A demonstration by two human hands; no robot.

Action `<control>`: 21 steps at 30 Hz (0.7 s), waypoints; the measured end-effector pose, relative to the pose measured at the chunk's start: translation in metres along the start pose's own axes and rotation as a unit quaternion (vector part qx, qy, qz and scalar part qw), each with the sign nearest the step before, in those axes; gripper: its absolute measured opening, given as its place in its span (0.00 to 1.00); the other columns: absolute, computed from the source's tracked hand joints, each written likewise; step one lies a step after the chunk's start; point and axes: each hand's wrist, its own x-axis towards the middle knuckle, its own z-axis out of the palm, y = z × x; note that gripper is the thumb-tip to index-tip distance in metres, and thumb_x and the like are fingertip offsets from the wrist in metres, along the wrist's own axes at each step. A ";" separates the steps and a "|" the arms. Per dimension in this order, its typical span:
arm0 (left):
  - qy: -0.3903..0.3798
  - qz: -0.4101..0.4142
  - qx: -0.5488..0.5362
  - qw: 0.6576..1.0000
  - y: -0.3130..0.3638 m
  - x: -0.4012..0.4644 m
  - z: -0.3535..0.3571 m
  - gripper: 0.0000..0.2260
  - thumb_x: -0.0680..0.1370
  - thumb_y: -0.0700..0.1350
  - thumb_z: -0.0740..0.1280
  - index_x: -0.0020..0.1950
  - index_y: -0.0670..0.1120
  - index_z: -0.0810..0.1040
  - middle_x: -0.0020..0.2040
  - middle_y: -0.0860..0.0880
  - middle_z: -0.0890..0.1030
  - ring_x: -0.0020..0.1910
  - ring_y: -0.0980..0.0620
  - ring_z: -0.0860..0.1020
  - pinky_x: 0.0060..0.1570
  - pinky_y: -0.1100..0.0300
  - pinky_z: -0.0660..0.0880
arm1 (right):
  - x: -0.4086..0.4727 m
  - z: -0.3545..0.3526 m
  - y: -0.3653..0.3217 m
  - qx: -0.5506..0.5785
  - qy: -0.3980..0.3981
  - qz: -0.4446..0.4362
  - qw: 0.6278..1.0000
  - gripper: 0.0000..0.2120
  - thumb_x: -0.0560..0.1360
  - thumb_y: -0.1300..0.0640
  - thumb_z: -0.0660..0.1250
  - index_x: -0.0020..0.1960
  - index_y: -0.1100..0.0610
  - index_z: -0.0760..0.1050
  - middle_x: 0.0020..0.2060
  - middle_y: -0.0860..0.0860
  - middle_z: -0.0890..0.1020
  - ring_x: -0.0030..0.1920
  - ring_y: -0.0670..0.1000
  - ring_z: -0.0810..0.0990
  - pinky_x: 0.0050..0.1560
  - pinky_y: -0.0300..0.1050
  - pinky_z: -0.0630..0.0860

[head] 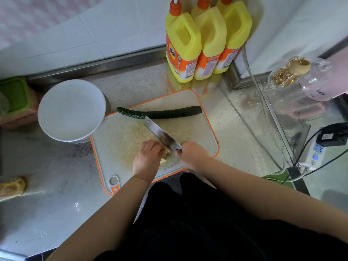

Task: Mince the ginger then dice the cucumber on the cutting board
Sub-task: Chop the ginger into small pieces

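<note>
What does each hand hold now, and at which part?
The right hand grips the steel cleaver by its handle. The left hand holds the pale yellow ginger piece from above on the orange-rimmed cutting board.

Whole cucumber [160,113] behind seemingly pale ginger [165,157].

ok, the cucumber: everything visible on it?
The long dark green bumpy cucumber lies whole and uncut across the far side of the white orange-rimmed cutting board, its left tip overhanging the edge. The steel cleaver blade tip overlaps it in view; actual contact is unclear. Neither hand touches it.
</note>
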 end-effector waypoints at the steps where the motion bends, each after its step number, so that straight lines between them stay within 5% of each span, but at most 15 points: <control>1: -0.003 -0.010 -0.005 1.000 -0.001 -0.001 0.001 0.09 0.76 0.45 0.63 0.40 0.44 0.81 0.43 0.48 0.79 0.47 0.49 0.73 0.32 0.58 0.73 | -0.003 0.001 -0.001 -0.006 0.009 -0.002 1.000 0.16 0.81 0.49 0.57 0.53 0.61 0.74 0.43 0.55 0.77 0.47 0.56 0.78 0.43 0.45 0.71; 6: -0.008 -0.012 -0.020 1.000 -0.005 0.000 0.003 0.09 0.75 0.45 0.64 0.39 0.44 0.81 0.41 0.49 0.79 0.46 0.51 0.72 0.30 0.57 0.75 | -0.012 0.005 -0.005 -0.038 0.031 -0.008 0.999 0.11 0.80 0.52 0.57 0.53 0.59 0.72 0.45 0.55 0.79 0.47 0.57 0.79 0.46 0.50 0.77; 10: -0.018 -0.022 -0.030 0.999 -0.006 0.000 0.002 0.02 0.73 0.40 0.72 0.40 0.42 0.82 0.42 0.48 0.80 0.47 0.51 0.73 0.31 0.55 0.77 | -0.011 0.009 -0.008 -0.070 0.022 -0.005 0.997 0.07 0.79 0.57 0.58 0.54 0.59 0.72 0.46 0.56 0.79 0.47 0.57 0.79 0.41 0.47 0.73; 15: -0.025 -0.031 -0.036 0.999 -0.006 0.002 0.003 0.05 0.74 0.42 0.69 0.41 0.42 0.83 0.43 0.48 0.81 0.48 0.51 0.73 0.32 0.55 0.77 | -0.013 0.008 -0.011 -0.084 0.014 -0.004 0.996 0.08 0.80 0.60 0.58 0.55 0.61 0.72 0.48 0.57 0.79 0.48 0.57 0.79 0.41 0.46 0.71; 21: -0.057 -0.051 -0.049 0.996 -0.010 0.004 0.006 0.02 0.72 0.38 0.73 0.43 0.44 0.84 0.45 0.49 0.81 0.49 0.52 0.73 0.33 0.54 0.78 | -0.008 0.003 -0.017 -0.081 -0.016 0.005 0.997 0.10 0.80 0.61 0.57 0.58 0.63 0.73 0.53 0.58 0.79 0.54 0.59 0.78 0.50 0.49 0.74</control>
